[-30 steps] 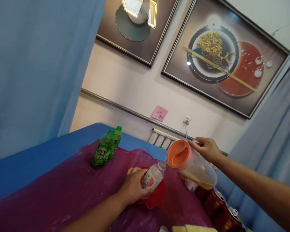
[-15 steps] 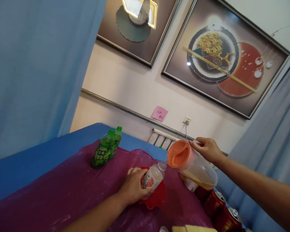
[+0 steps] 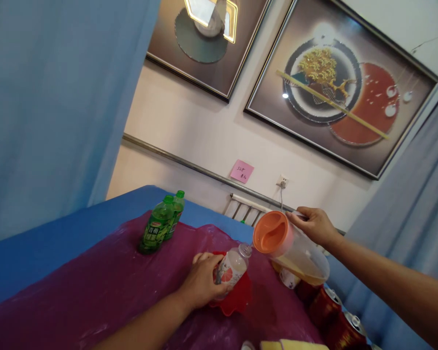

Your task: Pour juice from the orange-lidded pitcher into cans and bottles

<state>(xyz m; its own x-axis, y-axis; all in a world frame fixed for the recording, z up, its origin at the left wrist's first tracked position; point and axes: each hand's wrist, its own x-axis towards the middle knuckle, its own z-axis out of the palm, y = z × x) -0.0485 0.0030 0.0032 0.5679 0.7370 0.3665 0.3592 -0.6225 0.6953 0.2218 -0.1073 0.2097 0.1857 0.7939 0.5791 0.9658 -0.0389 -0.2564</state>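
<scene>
A blue curtain (image 3: 58,107) hangs at the left of a blue counter (image 3: 40,253), and a purple plastic sheet (image 3: 95,287) covers most of its top. Behind, a framed picture (image 3: 343,87) is up on the wall. A clear jug (image 3: 299,255) leans almost onto its side above the sheet, with pale yellow liquid lying along its lower wall. The right hand (image 3: 314,224) has its grip closed around the jug's handle. A red dish (image 3: 237,301) lies on the sheet behind a small labelled bottle (image 3: 230,272), which the left hand (image 3: 200,282) holds with fingers and thumb wrapped round the body. The bottle tilts towards the jug; whether its base rests in the dish is hidden. Two green bottles (image 3: 156,228) stand well apart at the left, and red cans (image 3: 345,330) stand in a row beneath the right forearm. The jug's orange lid (image 3: 272,232) is right at the bottle's open mouth (image 3: 245,250); I cannot tell whether they touch or liquid is passing.

For a clean pour, I judge, the lid's edge should sit just over the mouth, the jug should tip gradually, and the left hand should hold firmly without squeezing.
</scene>
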